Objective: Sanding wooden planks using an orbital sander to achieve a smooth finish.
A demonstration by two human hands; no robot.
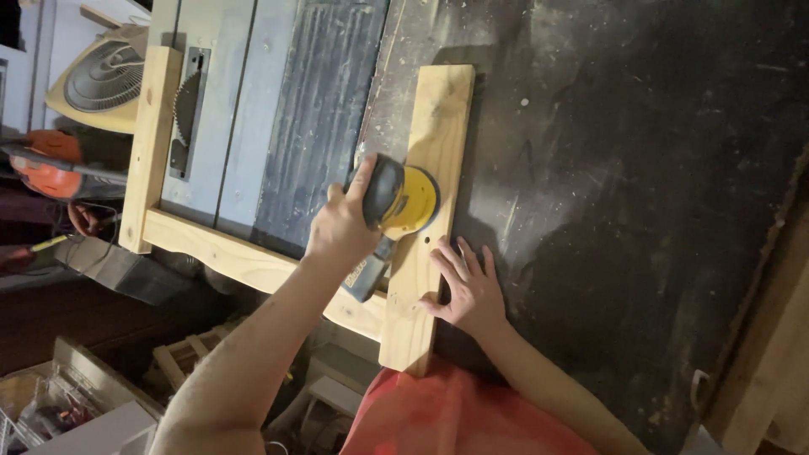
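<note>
My left hand (pixel 341 229) grips the black top of a yellow orbital sander (pixel 403 200). The sander's pad rests on a pale wooden board (pixel 438 109) that lies on a dark work surface (pixel 640 168). My right hand (pixel 468 291) lies flat with fingers spread, partly on the board's right edge, just below the sander. This board joins a cross board (pixel 244 259), which joins a second side board (pixel 152 143), making a U-shaped frame.
The frame straddles a grey table saw top (pixel 278 109) whose blade (pixel 184 105) shows in its slot. A beige fan (pixel 101 80) and an orange power tool (pixel 46 168) sit at the left. Boxes and clutter (pixel 76 404) lie at lower left.
</note>
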